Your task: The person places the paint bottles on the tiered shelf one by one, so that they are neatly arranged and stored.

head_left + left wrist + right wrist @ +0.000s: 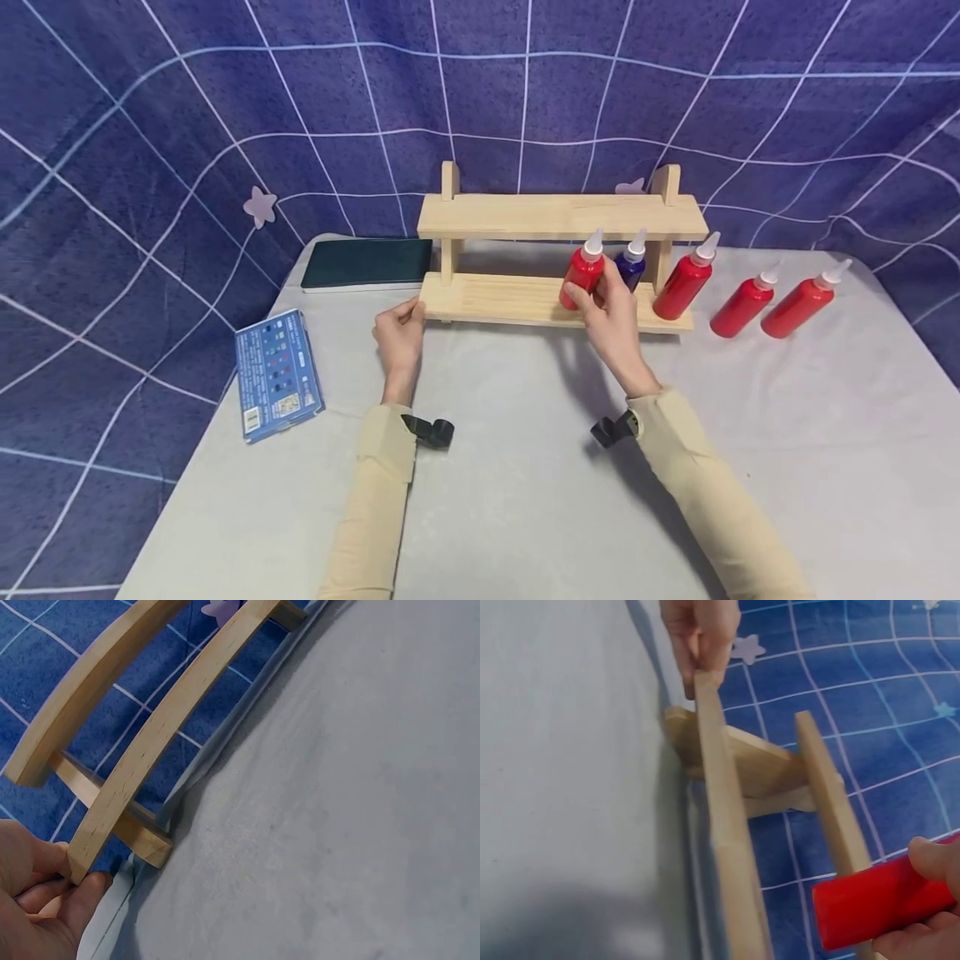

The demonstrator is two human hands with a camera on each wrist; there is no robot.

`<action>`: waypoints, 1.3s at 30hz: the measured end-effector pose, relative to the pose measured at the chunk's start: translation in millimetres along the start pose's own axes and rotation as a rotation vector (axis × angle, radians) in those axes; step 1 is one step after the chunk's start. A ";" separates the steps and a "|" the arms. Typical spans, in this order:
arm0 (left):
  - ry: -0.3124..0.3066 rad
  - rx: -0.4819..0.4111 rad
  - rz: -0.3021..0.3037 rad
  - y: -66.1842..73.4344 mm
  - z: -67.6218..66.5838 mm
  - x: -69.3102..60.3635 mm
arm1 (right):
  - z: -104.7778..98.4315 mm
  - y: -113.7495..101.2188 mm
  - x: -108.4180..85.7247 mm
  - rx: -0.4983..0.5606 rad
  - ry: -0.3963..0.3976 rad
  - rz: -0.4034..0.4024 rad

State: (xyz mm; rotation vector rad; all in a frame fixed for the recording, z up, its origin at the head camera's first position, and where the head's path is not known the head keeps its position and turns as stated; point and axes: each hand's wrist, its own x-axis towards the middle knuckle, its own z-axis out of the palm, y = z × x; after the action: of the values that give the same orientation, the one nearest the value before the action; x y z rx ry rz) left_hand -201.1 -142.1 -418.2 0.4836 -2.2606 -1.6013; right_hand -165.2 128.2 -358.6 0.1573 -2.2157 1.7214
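Note:
A two-tier wooden rack [562, 218] stands toward the back of the table. My left hand [400, 335] pinches the left end of its lower shelf between thumb and fingers, as the left wrist view also shows. With my right hand [613, 321] I grip a red squeeze bottle [581, 273] with a white cap and pointed tip, over the lower shelf; in the right wrist view the red bottle [877, 904] is tilted. Just behind that hand is a dark blue bottle [630, 268], partly hidden. Another red bottle [681, 289] is at the lower shelf's right end.
Two more red bottles [744, 307] [799, 307] stand on the table right of the rack. A dark green flat case [367, 263] lies behind on the left, and a blue printed box [279, 375] sits at the left edge. A blue gridded cloth [480, 92] hangs behind.

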 end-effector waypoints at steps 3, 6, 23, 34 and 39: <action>-0.001 0.001 -0.003 0.5 0.4 -0.5 | 3.9 6.0 3.2 0.023 -0.006 0.029; 0.004 0.008 -0.006 1.3 0.4 -1.1 | 6.4 11.3 5.9 0.041 -0.008 0.047; 0.008 0.003 0.004 -0.2 1.1 -1.2 | 9.5 21.6 9.5 -0.047 -0.009 0.062; 0.010 -0.006 0.002 0.1 2.8 -1.1 | 8.9 16.1 10.3 -0.041 0.016 0.043; 0.021 0.020 0.016 1.0 1.8 -0.9 | 4.5 -3.0 7.9 -0.023 0.028 -0.021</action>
State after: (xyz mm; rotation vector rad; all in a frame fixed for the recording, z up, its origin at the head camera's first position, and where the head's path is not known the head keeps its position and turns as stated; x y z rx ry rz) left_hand -201.2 -140.0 -417.9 0.4845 -2.2612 -1.5601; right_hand -172.6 124.1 -354.2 0.1498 -2.2050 1.6758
